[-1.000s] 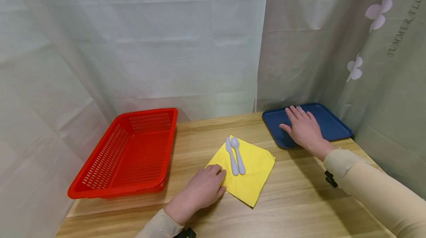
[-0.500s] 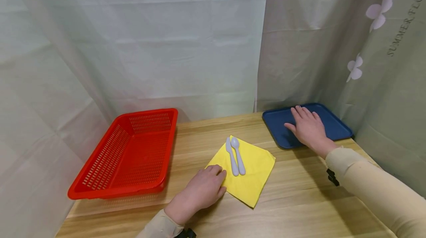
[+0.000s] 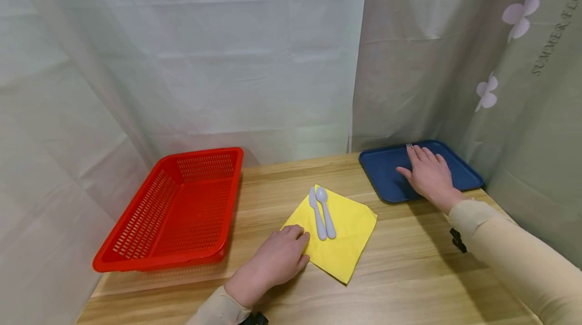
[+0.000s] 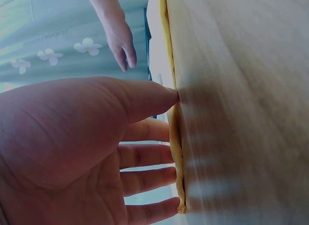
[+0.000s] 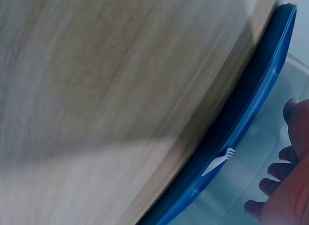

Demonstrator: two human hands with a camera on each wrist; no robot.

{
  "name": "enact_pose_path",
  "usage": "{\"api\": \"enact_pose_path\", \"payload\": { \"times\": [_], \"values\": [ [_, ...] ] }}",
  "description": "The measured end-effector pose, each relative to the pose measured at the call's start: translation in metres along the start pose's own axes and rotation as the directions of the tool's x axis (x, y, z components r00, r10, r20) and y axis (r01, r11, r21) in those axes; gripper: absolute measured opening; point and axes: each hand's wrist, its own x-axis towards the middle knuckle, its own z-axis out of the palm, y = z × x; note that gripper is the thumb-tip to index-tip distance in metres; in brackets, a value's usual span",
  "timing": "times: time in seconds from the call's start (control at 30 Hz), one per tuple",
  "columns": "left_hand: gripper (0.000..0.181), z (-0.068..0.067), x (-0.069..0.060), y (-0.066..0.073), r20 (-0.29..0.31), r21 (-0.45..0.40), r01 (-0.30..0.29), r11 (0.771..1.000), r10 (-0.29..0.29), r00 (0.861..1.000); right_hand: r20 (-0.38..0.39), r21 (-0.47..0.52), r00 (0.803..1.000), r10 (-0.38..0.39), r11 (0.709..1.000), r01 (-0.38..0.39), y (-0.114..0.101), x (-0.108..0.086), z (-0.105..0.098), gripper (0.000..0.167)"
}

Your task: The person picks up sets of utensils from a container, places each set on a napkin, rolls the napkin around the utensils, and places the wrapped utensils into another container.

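Note:
On the wooden table lies a folded yellow napkin [image 3: 350, 229], turned cornerwise. A pale lilac knife [image 3: 317, 216] and a matching spoon [image 3: 326, 214] lie side by side on its left half. My left hand [image 3: 278, 258] rests its thumb and fingertips on the napkin's left edge. Fingers outstretched, my right hand [image 3: 429, 173] hovers over a blue tray [image 3: 386, 178] at the far right. Past its fingertips show the tines of a pale fork [image 3: 409, 145]; the rest of this fork [image 5: 216, 164] is partly visible in the right wrist view, lying in the tray, apart from the hand.
A red slotted plastic basket [image 3: 191, 214] stands on the table [image 3: 273, 178] at the left. Light fabric curtains [image 3: 227, 62] surround the table's back and sides, the right one printed with flowers and lettering.
Over the tray, my right hand has shifted a little to the right. The left hand, napkin, knife and spoon stay as they were.

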Motion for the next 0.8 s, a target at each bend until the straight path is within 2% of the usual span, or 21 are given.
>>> {"api": "enact_pose_path", "payload": {
  "times": [0.33,0.53,0.8],
  "values": [
    [0.045,0.001,0.0,0.0,0.009,-0.003,0.001,1.0,-0.001,1.0,0.008,0.014,0.999,0.049,0.999,-0.049,0.01,0.0,0.003,0.078],
    [0.044,0.002,0.0,-0.001,-0.009,0.008,-0.011,1.0,0.011,1.0,0.006,-0.003,0.999,0.05,0.999,-0.05,0.016,0.0,0.005,0.077],
    [0.044,0.001,0.0,-0.001,0.001,0.003,-0.003,1.0,0.003,1.0,0.026,-0.02,0.998,0.06,0.998,-0.059,0.023,-0.001,0.007,0.075]
  ]
}}
